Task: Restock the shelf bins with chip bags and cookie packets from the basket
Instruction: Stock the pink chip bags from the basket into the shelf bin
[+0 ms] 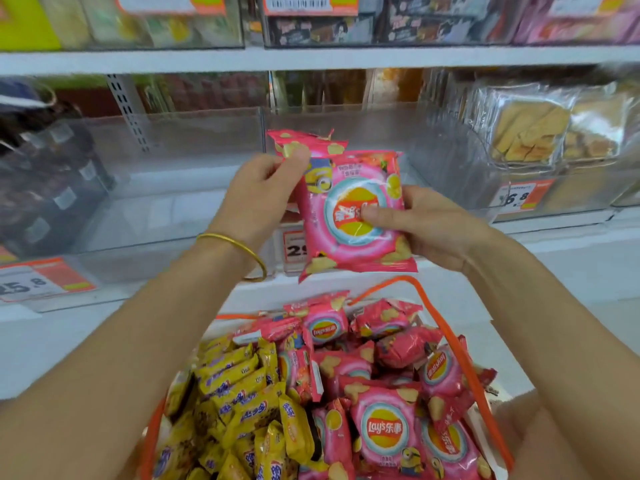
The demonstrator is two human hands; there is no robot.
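My right hand grips a pink chip bag by its lower right side, thumb pressed on the logo. My left hand pinches the corner of a second pink chip bag, which stands behind the first. Both bags are raised in front of a clear shelf bin on the middle shelf. Below, an orange-rimmed basket holds several pink chip bags on the right and several yellow cookie packets on the left.
A clear bin stands at centre left, a bin of dark packets at far left, and a bin of biscuit packs at right. Orange price tags line the shelf edge. The upper shelf carries more stocked bins.
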